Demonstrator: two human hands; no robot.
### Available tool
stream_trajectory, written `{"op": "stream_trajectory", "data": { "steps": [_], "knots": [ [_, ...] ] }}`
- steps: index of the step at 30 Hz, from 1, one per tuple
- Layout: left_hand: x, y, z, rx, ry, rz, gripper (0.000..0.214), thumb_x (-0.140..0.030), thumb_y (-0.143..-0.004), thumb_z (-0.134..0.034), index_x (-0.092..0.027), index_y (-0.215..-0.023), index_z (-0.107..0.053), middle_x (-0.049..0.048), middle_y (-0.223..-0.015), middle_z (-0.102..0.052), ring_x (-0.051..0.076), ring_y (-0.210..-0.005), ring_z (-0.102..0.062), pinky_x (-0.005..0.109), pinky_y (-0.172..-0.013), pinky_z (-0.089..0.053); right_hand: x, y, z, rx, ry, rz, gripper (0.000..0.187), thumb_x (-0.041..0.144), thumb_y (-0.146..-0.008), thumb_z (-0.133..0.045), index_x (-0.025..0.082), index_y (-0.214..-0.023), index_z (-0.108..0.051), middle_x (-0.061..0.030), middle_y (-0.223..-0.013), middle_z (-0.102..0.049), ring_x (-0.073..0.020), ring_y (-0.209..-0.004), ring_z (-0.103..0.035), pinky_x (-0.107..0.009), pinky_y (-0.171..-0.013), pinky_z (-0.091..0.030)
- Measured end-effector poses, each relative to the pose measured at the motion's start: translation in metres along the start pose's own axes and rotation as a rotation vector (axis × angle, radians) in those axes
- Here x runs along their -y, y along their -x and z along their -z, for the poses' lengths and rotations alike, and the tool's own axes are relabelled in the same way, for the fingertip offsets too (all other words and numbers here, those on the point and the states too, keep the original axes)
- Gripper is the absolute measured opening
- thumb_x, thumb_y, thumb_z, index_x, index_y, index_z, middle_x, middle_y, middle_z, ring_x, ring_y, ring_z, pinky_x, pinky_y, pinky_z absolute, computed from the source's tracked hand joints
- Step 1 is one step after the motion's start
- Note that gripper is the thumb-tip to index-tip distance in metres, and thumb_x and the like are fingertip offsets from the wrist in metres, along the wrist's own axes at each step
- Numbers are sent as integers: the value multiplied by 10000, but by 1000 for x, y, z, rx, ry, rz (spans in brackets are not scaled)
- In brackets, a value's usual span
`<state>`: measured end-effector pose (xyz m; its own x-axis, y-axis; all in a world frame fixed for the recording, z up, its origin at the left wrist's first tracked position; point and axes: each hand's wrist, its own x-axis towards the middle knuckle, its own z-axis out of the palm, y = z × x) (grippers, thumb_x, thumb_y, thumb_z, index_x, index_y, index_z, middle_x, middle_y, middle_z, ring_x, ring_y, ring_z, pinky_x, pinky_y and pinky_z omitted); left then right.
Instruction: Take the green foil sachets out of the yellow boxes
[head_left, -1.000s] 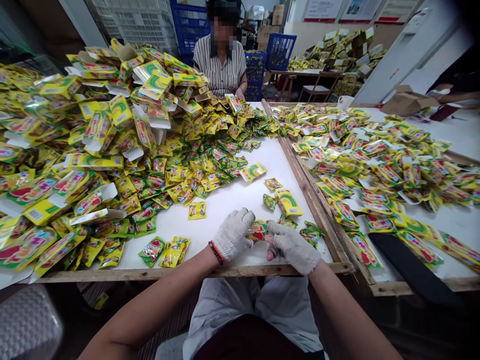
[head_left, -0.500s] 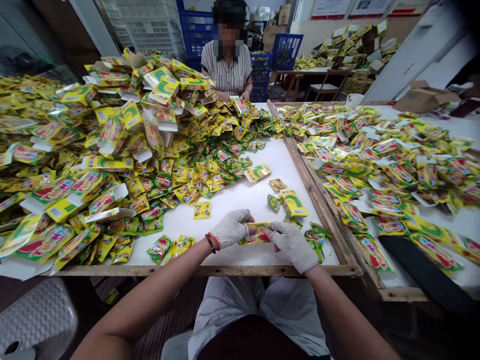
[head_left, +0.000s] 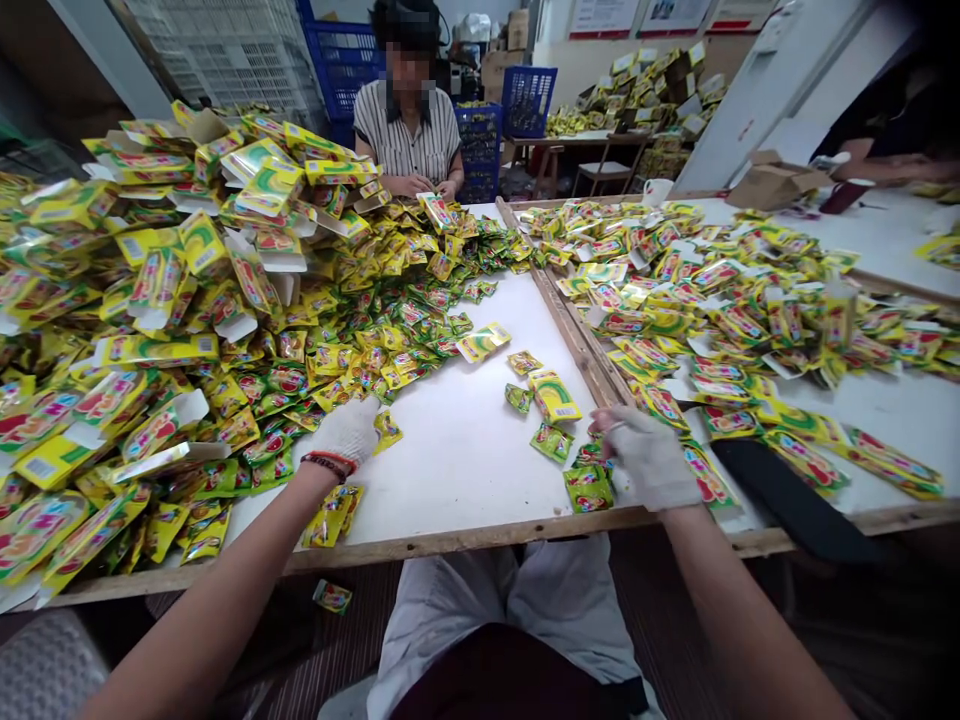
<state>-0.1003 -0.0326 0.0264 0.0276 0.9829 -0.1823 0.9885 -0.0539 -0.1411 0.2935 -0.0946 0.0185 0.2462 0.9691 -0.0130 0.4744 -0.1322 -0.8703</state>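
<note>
A white table (head_left: 465, 450) edged with wooden rails (head_left: 450, 542) catches a cool, whitish light. Beneath it spreads a dark, striped floor (head_left: 315, 665), and just off its near left corner stands a grey textured stool (head_left: 49, 660). Beyond its far side are stacked pale plastic crates (head_left: 232, 65), blue crates (head_left: 529, 105), a wooden chair (head_left: 604, 170) and, farther off, a pale wall (head_left: 559, 50) hung with red-edged posters (head_left: 600, 18). A white panel (head_left: 757, 95) slants up behind its far right part.

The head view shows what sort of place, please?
Probably a packing workshop: it has heaped yellow cartons, a wood-edged table strewn with small packets, and blue crates behind.
</note>
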Motion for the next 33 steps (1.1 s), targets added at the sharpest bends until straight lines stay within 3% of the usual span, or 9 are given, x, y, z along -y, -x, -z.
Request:
{"op": "stream_trajectory", "data": {
  "steps": [4, 8, 12, 14, 17, 20, 25, 29, 33],
  "knots": [
    [-9, 6, -4, -12, 137, 11, 232, -264, -755, -528, -180, -962, -590, 128, -980, -648, 258, -901, -618, 324, -767, -454, 1, 5, -37, 169, 686, 122, 268, 348, -840, -512, 172, -975, -663, -129, -1046, -650, -243, -911, -611, -330, -753, -440],
    [-30, 12, -13, -36, 703, -54, 178, -319, -690, -632, -179, -742, -536, 14, -724, -608, 166, -707, -567, 246, -618, -418, 6, 4, -52, 224, 890, 95, 322, 368, -801, -568, 169, -1050, -615, -166, -1107, -608, -266, -874, -621, -327, -666, -415],
    [-67, 22, -24, 108, 1425, -59, 330, -345, -630, -704, -173, -851, -530, -16, -728, -607, 114, -592, -545, 218, -527, -414, 9, 4, -52, 274, 798, 103, 282, 276, -776, -599, 183, -1043, -594, -119, -973, -664, -235, -831, -630, -306, -673, -411],
    [-85, 27, -25, 147, 1619, -49, 411, -324, -606, -726, -171, -940, -543, 5, -813, -640, 117, -623, -578, 216, -527, -438, 12, 5, -53, 282, 669, 136, 255, 248, -778, -597, 183, -1024, -610, -102, -966, -684, -230, -873, -630, -311, -733, -430],
    [-104, 31, -22, 151, 1692, -59, 389, -318, -609, -730, -154, -922, -566, 20, -822, -651, 115, -632, -595, 202, -510, -447, 21, 10, -56, 333, 377, 189, 243, 277, -777, -603, 190, -999, -648, -70, -1009, -698, -214, -928, -625, -303, -797, -457],
    [-117, 36, -19, 187, 1734, -63, 372, -338, -635, -724, -156, -906, -544, 1, -730, -628, 111, -572, -588, 210, -485, -472, 34, 16, -64, 419, 183, 148, 263, 330, -787, -571, 178, -976, -671, -33, -823, -708, -179, -724, -638, -272, -653, -480],
    [-133, 48, -15, 348, 2047, -13, 361, -385, -689, -695, -174, -887, -479, 39, -834, -660, 160, -687, -667, 307, -627, -561, 41, 20, -82, 329, 58, 49, 300, 395, -814, -517, 150, -931, -646, -22, -694, -672, -132, -514, -576, -245, -510, -440],
    [-144, 52, -15, 329, 2093, 17, 431, -420, -655, -739, -174, -872, -460, 38, -837, -643, 166, -707, -665, 321, -656, -557, 30, 19, -93, 262, 27, 51, 309, 433, -810, -535, 168, -938, -629, -54, -800, -699, -160, -590, -617, -273, -574, -487],
    [-156, 39, -16, 210, 1947, -75, 421, -438, -651, -731, -174, -835, -460, -3, -769, -584, 126, -651, -598, 298, -642, -531, 22, 12, -96, 130, -152, 75, 450, 447, -801, -569, 147, -1136, -559, -118, -1100, -673, -218, -941, -646, -319, -801, -522]
  ]
}}
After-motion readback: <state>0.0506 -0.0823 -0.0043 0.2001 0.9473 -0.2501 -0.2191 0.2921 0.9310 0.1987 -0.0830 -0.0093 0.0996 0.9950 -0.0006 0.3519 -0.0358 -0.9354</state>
